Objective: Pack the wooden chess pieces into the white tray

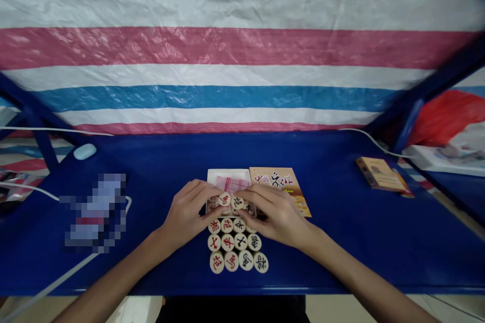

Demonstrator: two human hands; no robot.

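A red-marked chess piece (224, 199) is grasped in the fingers of the left hand (189, 211), and a black-marked chess piece (238, 203) is grasped in the right hand (280, 214). Both are held side by side over the near part of a white box (212, 175), where a checked cloth (232, 184) and more pieces are seen. Nearer the front edge, rows of pieces (240, 241) are set on the blue table (322, 272), red left, black right. The printed cover (278, 179) is partly hidden by the right hand.

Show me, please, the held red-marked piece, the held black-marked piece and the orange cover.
Held red-marked piece (225, 199): head view, on its marked face.
Held black-marked piece (238, 203): head view, on its marked face.
Orange cover (285, 180): head view, on its printed face.
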